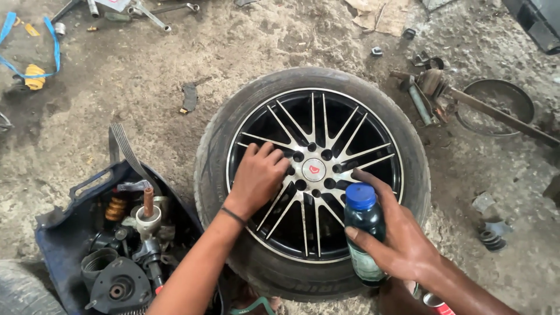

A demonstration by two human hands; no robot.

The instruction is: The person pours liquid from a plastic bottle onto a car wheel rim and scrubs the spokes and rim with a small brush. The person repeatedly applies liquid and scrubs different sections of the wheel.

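Two hands on the job, and the wheel (312,181) lies flat on the dirt right under your fingers. Your left hand (256,175) is spread on the black-and-silver alloy spokes (280,125), fingertips (279,156) curled down just beside the lug holes (298,156) and the hub cap with its red mark (314,169); nothing is held there, the fingers are only pressing. Your right hand (396,239) is wrapped around a small dark bottle with a blue cap (363,230), thumb on the near side, fingers on the far side, bottle upright over the rim's lower right. The cap is on. I'd call this the set-up stage, rim steadied and bottle brought in. Next you'd need that cap off, which wants the left hand free, then a tilt toward the hub. Beyond your left wrist sits a blue bag of car parts (116,256).
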